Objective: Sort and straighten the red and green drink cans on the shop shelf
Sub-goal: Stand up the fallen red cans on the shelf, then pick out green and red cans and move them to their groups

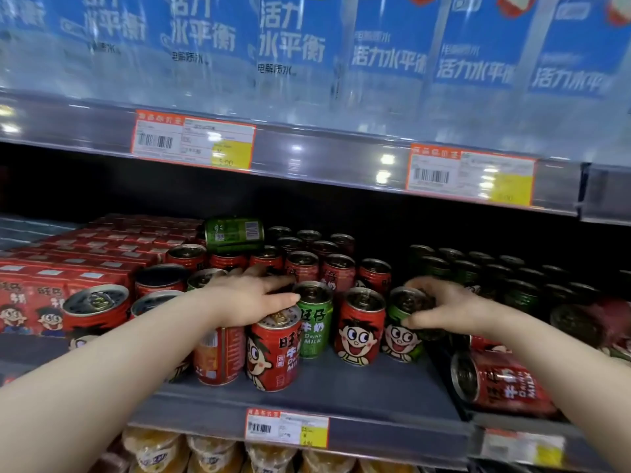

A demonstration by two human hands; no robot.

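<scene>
Two hands (252, 298), three clear price tags (193, 141), one sideways green can (234, 233), one toppled red can (505, 384), perhaps three dozen upright cans (360, 326).

**Red and green cans, blue labels**

Red cans (360, 327) at centre carry a cartoon face; the green can (401, 339) to their right shows the same face. The lying can (235, 233) above is green with a white barcode patch. Red cartons (34, 302) at left bear cartoon boys. Top labels (290, 35) are blue with white characters. Price tags (193, 141) are white, orange-edged, with yellow patches.
</scene>
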